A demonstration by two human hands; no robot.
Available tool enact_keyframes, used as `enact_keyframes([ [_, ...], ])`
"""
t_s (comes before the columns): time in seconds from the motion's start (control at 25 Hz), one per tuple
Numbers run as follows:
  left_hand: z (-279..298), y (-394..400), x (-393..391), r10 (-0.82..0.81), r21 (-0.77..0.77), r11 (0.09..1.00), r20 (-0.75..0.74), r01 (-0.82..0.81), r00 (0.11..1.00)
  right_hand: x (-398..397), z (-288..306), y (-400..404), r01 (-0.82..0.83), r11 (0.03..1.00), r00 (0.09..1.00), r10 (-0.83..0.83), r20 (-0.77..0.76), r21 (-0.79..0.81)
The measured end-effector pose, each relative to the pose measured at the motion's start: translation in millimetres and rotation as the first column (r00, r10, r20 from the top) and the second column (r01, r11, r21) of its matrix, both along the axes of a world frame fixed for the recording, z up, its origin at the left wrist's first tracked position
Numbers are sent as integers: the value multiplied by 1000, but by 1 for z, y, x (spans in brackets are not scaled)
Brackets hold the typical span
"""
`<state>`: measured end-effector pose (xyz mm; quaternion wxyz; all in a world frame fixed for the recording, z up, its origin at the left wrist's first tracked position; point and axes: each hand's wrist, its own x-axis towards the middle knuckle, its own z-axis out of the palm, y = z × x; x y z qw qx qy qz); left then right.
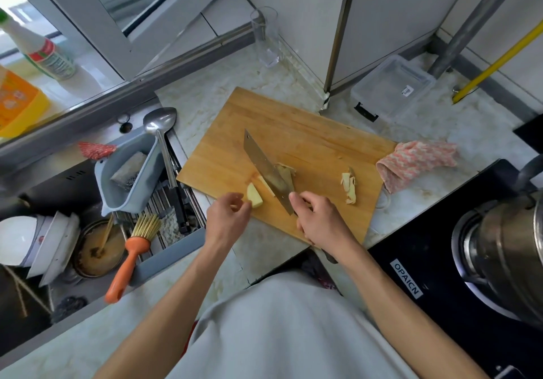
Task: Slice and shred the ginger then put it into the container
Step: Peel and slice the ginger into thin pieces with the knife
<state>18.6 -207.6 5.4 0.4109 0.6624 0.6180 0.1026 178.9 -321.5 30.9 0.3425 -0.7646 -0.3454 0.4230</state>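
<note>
The only writing that reads clearly is "OPAICN" on a white label (pixel 406 278) stuck to the black cooktop (pixel 435 261), which lies to the right of the wooden cutting board (pixel 293 131); the sticker on the clear plastic container (pixel 392 89) beyond the board's far right corner and the print on the bottle (pixel 38 46) at the window are too small to read. On the board, the right hand (pixel 318 220) is wrapped around the handle of a cleaver (pixel 269 172), its blade lying tilted across the board's near half and resting on pale ginger slices (pixel 285 172). The left hand (pixel 227 217) sits at the board's near left edge with fingers curled, its fingertips against a peeled ginger chunk (pixel 255 199) just left of the blade. A few ginger peel scraps (pixel 349 189) lie apart to the right of the blade, still on the board. The board's far half is bare wood. A pink cloth (pixel 417 162) touches the board's right edge, and a metal ladle (pixel 161 143) and a grey drain basket (pixel 129 178) crowd the sink (pixel 44 190) off its left edge. A glass (pixel 266 37) stands on the marble surface (pixel 205 90) behind the board, near the wall. A steel pot (pixel 511 249) sits on the cooktop's right side.
</note>
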Motion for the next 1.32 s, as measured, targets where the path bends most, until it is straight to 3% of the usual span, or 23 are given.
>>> enact_keyframes([
  [0.24, -10, -5, 14, -6, 10, 1000, 34, 6, 999, -12, -7, 4, -95, 992, 991, 102, 87, -78],
  [0.52, -16, -18, 7, 52, 164, 983, 162, -79, 985, -22, -3, 14, -118, 990, 990, 123, 71, -75],
  [0.8, -36, -20, 2, -122, 331, 940, 96, 84, 988, -22, 22, 8, -183, 978, 964, 198, 180, -94],
  [0.96, -40, -17, 1, -139, 414, 905, 65, 100, 988, -31, 34, 8, -229, 963, 942, 256, 217, -144],
  [1.32, -38, -19, 0, -122, 441, 893, 39, 92, 992, -44, 39, 16, -250, 946, 910, 303, 283, -207],
])
